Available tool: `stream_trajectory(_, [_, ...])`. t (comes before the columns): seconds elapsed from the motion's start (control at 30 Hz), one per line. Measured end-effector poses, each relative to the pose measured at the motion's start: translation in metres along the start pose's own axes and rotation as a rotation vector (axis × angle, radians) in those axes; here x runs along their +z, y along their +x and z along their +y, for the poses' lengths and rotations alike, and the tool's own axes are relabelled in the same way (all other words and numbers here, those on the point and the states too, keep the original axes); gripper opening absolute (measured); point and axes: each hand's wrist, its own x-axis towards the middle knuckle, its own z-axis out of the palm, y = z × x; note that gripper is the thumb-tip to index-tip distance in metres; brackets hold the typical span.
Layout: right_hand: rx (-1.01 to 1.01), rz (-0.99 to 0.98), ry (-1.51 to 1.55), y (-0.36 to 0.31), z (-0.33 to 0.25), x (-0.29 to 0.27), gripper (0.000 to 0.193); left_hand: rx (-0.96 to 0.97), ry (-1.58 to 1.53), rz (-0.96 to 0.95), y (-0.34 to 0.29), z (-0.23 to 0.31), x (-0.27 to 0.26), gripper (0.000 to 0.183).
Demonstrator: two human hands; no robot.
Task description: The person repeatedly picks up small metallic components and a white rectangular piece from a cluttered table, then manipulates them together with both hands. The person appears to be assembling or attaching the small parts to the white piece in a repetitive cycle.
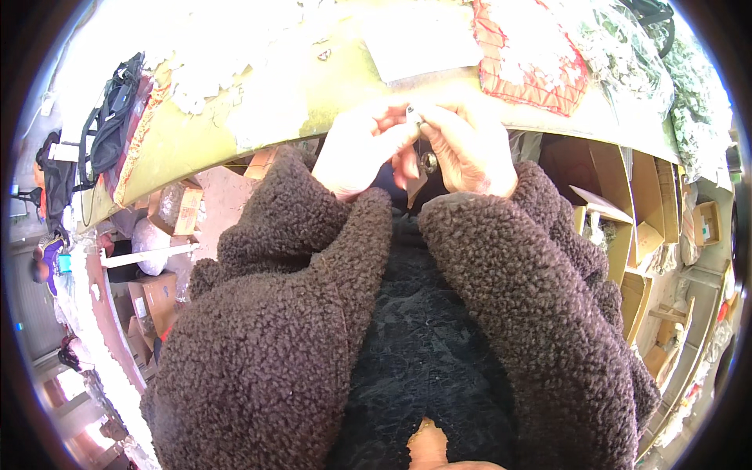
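My left hand (356, 149) and my right hand (474, 145) meet at the near edge of the table, fingertips pinched together. Between them is a small pale piece with dark spots (412, 114), too small to name. A shiny round metal bead or bell (428, 162) hangs just below, against the fingers of my right hand. Under it shows a tan pointed flap (416, 189), partly hidden by my hands; I cannot tell whether it is joined to the bead. Both hands are closed, and strong light washes out their detail.
On the yellowish table (337, 94) lie a white sheet (423, 43), a red-edged cloth or bag (533, 63) and plastic-wrapped bundles (627, 63). Dark straps (113, 117) hang at the left end. Cardboard boxes (615, 180) stand under the table at right, with more (157, 301) at left.
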Motion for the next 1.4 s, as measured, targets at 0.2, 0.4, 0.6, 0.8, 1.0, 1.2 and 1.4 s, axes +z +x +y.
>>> stream_trajectory(0.2, [-0.393, 0.057, -0.694, 0.002, 0.015, 0.005, 0.020, -0.015, 0.061, 0.064, -0.009, -0.004, -0.001, 0.031])
stream_trajectory(0.4, [-1.020, -0.018, -1.362, 0.004, 0.001, -0.002, 0.016, -0.070, -0.362, -0.019, 0.002, -0.013, -0.012, 0.027])
stream_trajectory(0.6, [-0.744, -0.142, -1.498, -0.005, -0.031, -0.039, 0.013, -0.172, -0.574, -0.040, 0.007, -0.014, -0.013, 0.026])
stream_trajectory(0.8, [-0.481, 0.363, -1.947, 0.010, -0.087, -0.126, 0.018, -0.200, -0.581, -0.116, 0.006, -0.017, -0.013, 0.030])
stream_trajectory(1.0, [-0.226, 0.329, -2.102, 0.020, -0.095, -0.148, 0.020, -0.277, -0.515, -0.165, 0.014, -0.021, -0.015, 0.039])
stream_trajectory(1.2, [-0.375, 0.281, -1.486, 0.011, -0.085, -0.106, 0.016, -0.230, -0.556, -0.063, 0.015, -0.023, 0.001, 0.039])
stream_trajectory(1.4, [-0.461, -0.118, -1.447, 0.000, -0.054, -0.029, 0.020, -0.165, -0.503, -0.177, 0.009, -0.019, -0.001, 0.042])
